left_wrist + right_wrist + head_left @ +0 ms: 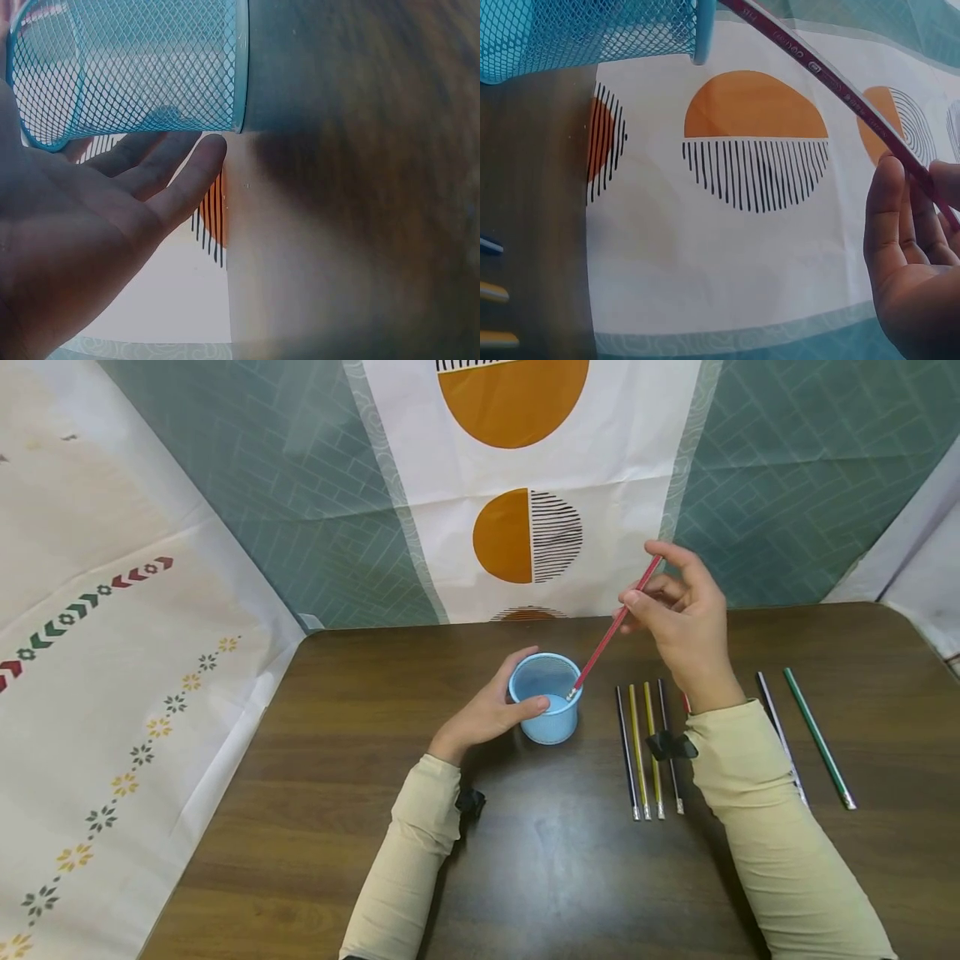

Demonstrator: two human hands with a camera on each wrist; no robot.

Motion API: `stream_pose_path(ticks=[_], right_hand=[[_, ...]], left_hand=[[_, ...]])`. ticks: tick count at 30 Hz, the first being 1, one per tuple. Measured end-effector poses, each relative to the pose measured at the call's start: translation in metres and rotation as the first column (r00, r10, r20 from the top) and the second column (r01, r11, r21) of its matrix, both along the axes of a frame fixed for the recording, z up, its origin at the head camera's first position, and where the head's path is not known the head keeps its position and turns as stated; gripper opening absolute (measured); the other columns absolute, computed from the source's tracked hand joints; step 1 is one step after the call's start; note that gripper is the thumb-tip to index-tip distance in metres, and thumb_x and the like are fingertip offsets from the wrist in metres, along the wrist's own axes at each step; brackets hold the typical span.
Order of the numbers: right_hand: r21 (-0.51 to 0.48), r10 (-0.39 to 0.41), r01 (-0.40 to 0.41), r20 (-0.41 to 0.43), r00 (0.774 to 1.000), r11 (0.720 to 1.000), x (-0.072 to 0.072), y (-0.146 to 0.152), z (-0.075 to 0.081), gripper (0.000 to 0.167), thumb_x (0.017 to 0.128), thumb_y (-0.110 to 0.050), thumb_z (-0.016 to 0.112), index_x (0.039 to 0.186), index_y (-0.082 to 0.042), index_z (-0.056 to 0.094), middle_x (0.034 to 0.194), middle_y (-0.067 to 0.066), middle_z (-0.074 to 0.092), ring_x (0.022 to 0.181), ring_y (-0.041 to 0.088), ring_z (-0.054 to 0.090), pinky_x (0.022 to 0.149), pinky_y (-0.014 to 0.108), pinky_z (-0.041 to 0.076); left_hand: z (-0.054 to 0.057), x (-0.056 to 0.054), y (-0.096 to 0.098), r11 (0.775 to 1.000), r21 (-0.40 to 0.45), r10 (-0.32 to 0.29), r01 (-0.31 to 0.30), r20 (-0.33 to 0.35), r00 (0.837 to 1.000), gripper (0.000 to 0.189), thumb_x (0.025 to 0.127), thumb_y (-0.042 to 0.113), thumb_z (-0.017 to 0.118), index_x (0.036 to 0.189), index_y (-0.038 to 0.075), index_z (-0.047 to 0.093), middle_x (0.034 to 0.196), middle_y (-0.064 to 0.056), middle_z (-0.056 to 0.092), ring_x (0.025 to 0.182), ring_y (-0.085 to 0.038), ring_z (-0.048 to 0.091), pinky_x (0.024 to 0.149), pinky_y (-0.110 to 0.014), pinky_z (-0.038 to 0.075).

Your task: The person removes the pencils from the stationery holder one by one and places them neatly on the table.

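A light-blue mesh pencil cup (550, 727) stands upright on the table. My left hand (491, 706) holds it from the left, thumb at the front of the rim and fingers round the far side; the left wrist view shows those fingers (184, 176) along the mesh. Above and to the right, my right hand (686, 614) pinches a red pencil (617, 620) near its upper end. The pencil slants down to the left, its eraser end just inside the cup's rim. In the right wrist view, thumb and fingers grip the pencil (832, 82).
Right of the cup lie a dark pencil (628, 752), two yellow pencils (640, 752) and a black pencil (670, 747). Another red pencil (686, 702) is mostly hidden by the right forearm. Farther right are a whitish pencil (776, 718) and a green pencil (817, 735). A patterned curtain (300, 510) hangs behind the table.
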State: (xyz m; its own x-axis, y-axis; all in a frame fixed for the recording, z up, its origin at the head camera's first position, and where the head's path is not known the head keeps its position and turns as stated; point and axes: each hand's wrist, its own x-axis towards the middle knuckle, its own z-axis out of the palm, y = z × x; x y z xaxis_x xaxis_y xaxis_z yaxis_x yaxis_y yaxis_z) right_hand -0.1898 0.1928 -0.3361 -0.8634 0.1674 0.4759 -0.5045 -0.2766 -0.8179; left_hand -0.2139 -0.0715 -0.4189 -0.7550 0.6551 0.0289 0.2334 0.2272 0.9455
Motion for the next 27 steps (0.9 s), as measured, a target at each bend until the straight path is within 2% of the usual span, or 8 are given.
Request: stream_pose_path(ticks=[5, 9, 15, 22, 27], right_hand=[[0.032, -0.037, 0.038, -0.006, 0.999, 0.999, 0.001, 0.003, 0.002, 0.053, 0.088, 0.016, 0.068, 0.134, -0.008, 0.061, 0.08, 0.012, 0.066, 0.065, 0.023, 0.068, 0.061, 0.031, 0.058], [0.005, -0.056, 0.056, -0.023, 0.998, 0.998, 0.002, 0.006, 0.005, 0.05, 0.087, 0.017, 0.068, 0.132, -0.006, 0.063, 0.079, 0.013, 0.066, 0.063, 0.023, 0.065, 0.06, 0.03, 0.058], [-0.008, -0.096, 0.095, -0.048, 0.994, 0.995, 0.005, 0.012, 0.009, 0.048, 0.087, 0.015, 0.069, 0.131, -0.004, 0.064, 0.076, 0.012, 0.061, 0.06, 0.02, 0.061, 0.059, 0.028, 0.056], [0.052, -0.13, 0.132, -0.055, 0.99, 0.99, 0.009, 0.023, 0.011, 0.05, 0.088, 0.016, 0.068, 0.134, -0.002, 0.063, 0.074, 0.009, 0.059, 0.062, 0.018, 0.055, 0.058, 0.026, 0.054], [0.133, -0.162, 0.163, -0.016, 0.987, 0.978, 0.017, 0.039, 0.011, 0.054, 0.089, 0.013, 0.069, 0.139, -0.007, 0.062, 0.076, 0.007, 0.06, 0.064, 0.018, 0.054, 0.058, 0.024, 0.053]], left_hand=[[-0.001, 0.0, 0.002, 1.0, 0.006, 0.0, 0.0, -0.003, 1.0, 0.098, 0.083, 0.068, 0.07, 0.158, 0.024, 0.024, 0.143, -0.006, 0.044, 0.125, -0.027, 0.048, 0.103, -0.045, 0.044], [-0.001, 0.0, 0.003, 1.0, -0.001, -0.003, 0.003, -0.009, 1.0, 0.094, 0.086, 0.065, 0.07, 0.158, 0.025, 0.024, 0.144, -0.006, 0.043, 0.125, -0.027, 0.048, 0.103, -0.047, 0.044], [0.0, 0.001, 0.002, 1.0, -0.022, 0.022, -0.022, -0.016, 1.0, 0.1, 0.081, 0.071, 0.069, 0.157, 0.025, 0.025, 0.144, -0.006, 0.043, 0.125, -0.027, 0.047, 0.102, -0.049, 0.043], [0.003, 0.001, 0.001, 0.999, -0.023, 0.029, -0.029, -0.016, 0.999, 0.103, 0.081, 0.071, 0.07, 0.159, 0.021, 0.024, 0.144, -0.007, 0.043, 0.127, -0.03, 0.047, 0.103, -0.052, 0.042], [0.0, 0.002, 0.003, 1.0, -0.018, 0.023, -0.023, -0.006, 1.0, 0.105, 0.082, 0.07, 0.069, 0.159, 0.017, 0.022, 0.144, -0.007, 0.043, 0.127, -0.031, 0.047, 0.103, -0.052, 0.042]])
